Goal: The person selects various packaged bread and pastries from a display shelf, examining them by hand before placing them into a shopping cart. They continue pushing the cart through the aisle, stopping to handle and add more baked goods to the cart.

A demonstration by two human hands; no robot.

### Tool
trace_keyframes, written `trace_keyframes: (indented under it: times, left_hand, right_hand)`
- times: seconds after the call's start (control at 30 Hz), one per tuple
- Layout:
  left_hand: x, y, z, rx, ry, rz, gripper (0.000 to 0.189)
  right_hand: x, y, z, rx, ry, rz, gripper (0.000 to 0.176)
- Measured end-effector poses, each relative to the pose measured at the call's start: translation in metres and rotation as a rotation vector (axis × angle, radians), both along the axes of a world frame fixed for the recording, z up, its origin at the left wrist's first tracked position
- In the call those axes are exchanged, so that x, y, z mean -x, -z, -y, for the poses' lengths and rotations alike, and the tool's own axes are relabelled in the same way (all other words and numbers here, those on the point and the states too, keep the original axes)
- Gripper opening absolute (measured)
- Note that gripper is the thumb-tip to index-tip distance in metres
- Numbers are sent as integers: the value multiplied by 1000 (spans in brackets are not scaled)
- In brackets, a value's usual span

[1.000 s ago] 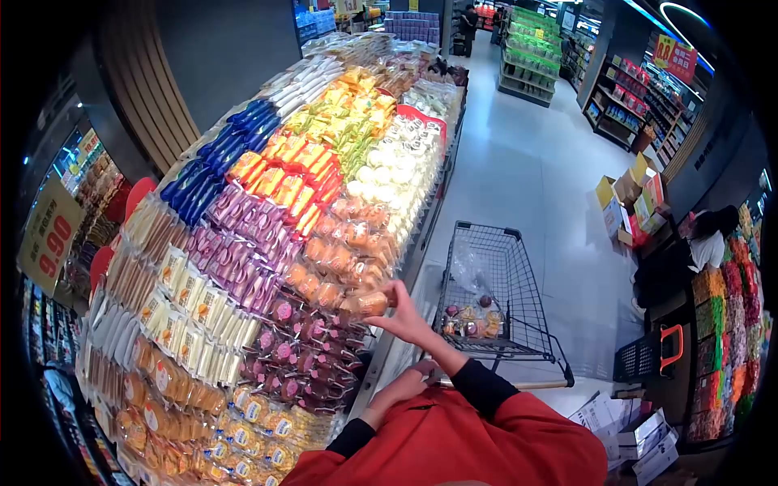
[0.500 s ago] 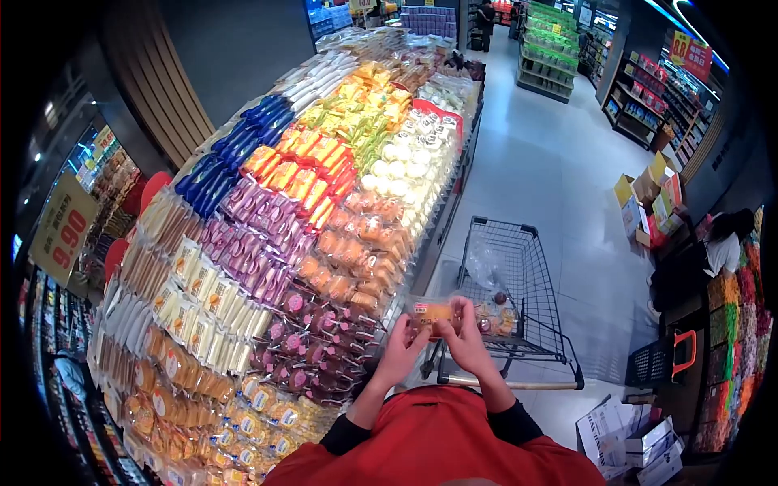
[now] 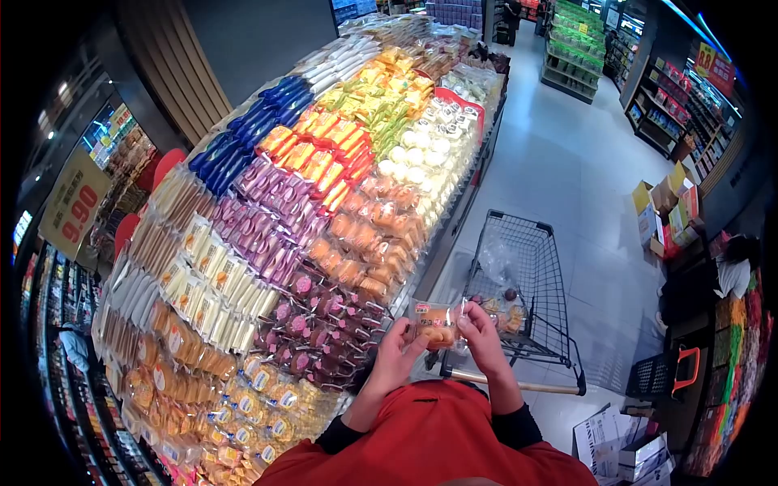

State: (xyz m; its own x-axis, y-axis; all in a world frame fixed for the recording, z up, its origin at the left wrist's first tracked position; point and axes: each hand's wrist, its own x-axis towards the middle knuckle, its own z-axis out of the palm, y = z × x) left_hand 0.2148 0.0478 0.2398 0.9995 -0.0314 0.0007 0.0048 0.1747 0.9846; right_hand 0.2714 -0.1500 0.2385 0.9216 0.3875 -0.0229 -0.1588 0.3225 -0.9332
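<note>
We've a clear-wrapped snack pkt point(image 3: 438, 326) btwn L hand point(image 3: 395, 358) & R hand point(image 3: 482, 336), just right of the goods display point(image 3: 440, 235), on the near side of the cart point(image 3: 527, 385). L thumb & fingers nip its left edge, R ones pinch the right. Best we grip lightly, wrapper edges only: label's readable, contents don't squash.
</note>
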Motion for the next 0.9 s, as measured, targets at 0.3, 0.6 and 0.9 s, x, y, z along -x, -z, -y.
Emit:
trace_keyframes:
  times: [0.3, 0.6, 0.9]
  left_hand:
    - [10, -27, 1, 0, -36, 6, 35]
    - [-2, -37, 7, -265, -84, 194, 70]
    - [-11, -41, 6, -328, -140, 364, 71]
  right_hand:
    - [0, -11, -4, -94, -86, 35, 35]
    - [-6, -54, 15, 355, 57, 713, 44]
    - [-4, -65, 12, 448, 47, 870, 37]
